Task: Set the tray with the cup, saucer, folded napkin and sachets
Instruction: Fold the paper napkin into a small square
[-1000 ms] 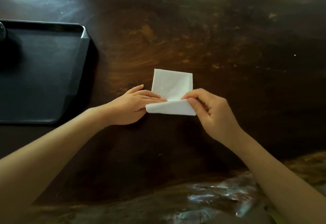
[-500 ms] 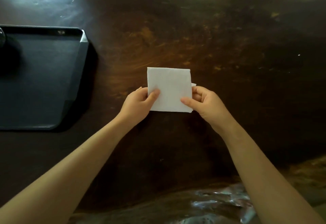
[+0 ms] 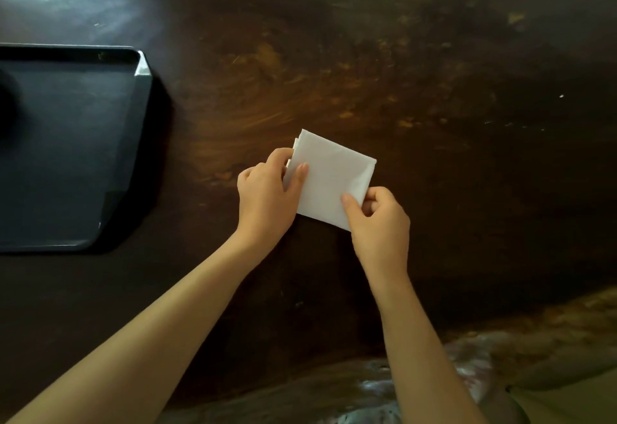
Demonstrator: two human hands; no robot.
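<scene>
Surface: dark wooden table (image 3: 334,73) with worn brown patches fills the head view; no cup, saucer or sachets can be seen on it.

Landmark: black tray (image 3: 140,116) lies at the left edge of the view. Its visible floor looks bare, except for a dark round shape at its far left side that I cannot identify.

Napkin: white folded napkin (image 3: 329,176) is to the right of the tray, well apart from it, held over the table. It is turned so that one corner points away from the person. Several layers show at its edge on the tray side.

Left hand: left hand (image 3: 267,196) pinches the napkin edge nearer the tray, thumb on top, the other fingers curled behind the paper.

Right hand: right hand (image 3: 379,220) pinches the near corner farther from the tray, thumb on top, fingers bent under.

Change: one second ago the napkin lay on the table with the near flap only half folded over. Half a second ago it was already a closed square held straight. Now it is rotated and seems lifted a little.

Meaning: I judge that the folding is finished or nearly so. The likely next step is to carry the napkin left and lay it on the tray.
</scene>
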